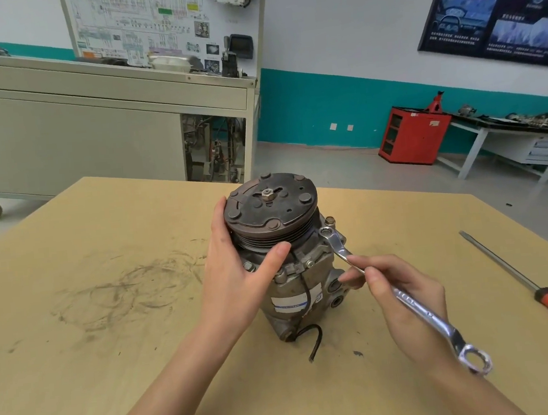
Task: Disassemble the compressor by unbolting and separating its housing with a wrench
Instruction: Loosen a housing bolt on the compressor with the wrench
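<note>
The compressor (301, 281) stands upright on the wooden table (94, 341), its rusty brown clutch pulley (271, 207) on top and a grey aluminium housing below. My left hand (239, 274) wraps around the pulley's left side, thumb across the front grooves. My right hand (405, 298) grips the middle of a silver double-ring wrench (419, 310). The wrench's far ring sits over a bolt on the housing's upper right flange (326, 231). A black wire (314, 340) trails from the housing onto the table.
A red-handled screwdriver (542, 292) lies on the table at the right. Dark scuff marks cover the table's left half. Beyond stand a grey training bench (91, 131), a red cabinet (416, 135) and a side table with parts.
</note>
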### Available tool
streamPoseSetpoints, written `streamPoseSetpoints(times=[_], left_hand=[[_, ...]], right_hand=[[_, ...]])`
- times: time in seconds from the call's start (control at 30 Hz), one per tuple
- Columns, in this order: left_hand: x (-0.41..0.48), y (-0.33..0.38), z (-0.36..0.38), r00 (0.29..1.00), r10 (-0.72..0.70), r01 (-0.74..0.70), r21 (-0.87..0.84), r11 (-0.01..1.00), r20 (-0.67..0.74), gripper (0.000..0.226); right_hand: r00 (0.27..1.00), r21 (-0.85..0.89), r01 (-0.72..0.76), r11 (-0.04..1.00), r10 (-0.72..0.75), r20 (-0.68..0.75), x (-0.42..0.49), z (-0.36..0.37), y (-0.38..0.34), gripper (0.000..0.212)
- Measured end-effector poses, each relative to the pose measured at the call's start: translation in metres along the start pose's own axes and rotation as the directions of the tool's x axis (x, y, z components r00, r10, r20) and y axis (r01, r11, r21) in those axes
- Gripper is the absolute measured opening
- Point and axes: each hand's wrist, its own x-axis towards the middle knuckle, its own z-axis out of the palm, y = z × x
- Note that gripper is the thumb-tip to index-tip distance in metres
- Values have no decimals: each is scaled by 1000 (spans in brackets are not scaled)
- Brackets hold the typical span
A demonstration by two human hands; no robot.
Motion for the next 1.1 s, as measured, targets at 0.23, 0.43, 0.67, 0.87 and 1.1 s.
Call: streamPoseSetpoints(times=[0.23,0.43,0.67,0.87,1.1], left_hand=[[0,0,0,1000,-3,3,-5,1000,0,103],[0,1,-1,1000,-5,5,-8,1000,7,102],[0,0,0,1000,-7,6,18,1000,7,105],[0,1,-1,1000,1,-1,27,1000,-1,107],[0,2,-1,1000,10,-10,36,999,-7,106]], right_hand=[[784,401,-602,691,417,460,87,-32,27,17],[741,358,-644,676,435,511,116,-21,25,17],[972,-61,-3,998,18,236,76,-44,-53,22],[716,-573,698,429,-433,548,31,-20,-67,29],[661,-604,745,283,-434,612,18,-8,-47,20]])
